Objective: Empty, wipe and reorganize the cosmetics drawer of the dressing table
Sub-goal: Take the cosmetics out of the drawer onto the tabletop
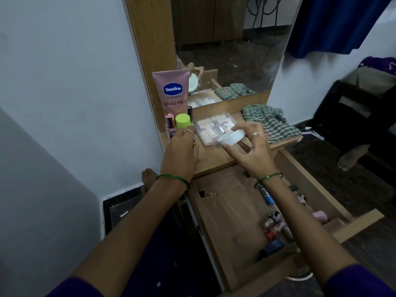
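Note:
My right hand [252,146] holds a round white jar [232,137] above the dressing table top [214,159], just in front of a clear plastic box of small bottles [214,127]. My left hand [182,151] rests on the table top at the left, its fingers closed around a small item that I cannot make out, beside a lime-capped bottle [183,121] and a pink-capped bottle [170,122]. A pink Vaseline tube [172,91] stands behind them. The wooden drawer [225,211] is pulled open below, with several small cosmetics [275,226] along its right side.
A green checked cloth [270,123] lies on the right of the table top. The mirror [231,39] rises behind. A blue curtain [334,22] hangs at upper right, with dark furniture [364,116] beyond. A bare foot [149,176] shows left of the table.

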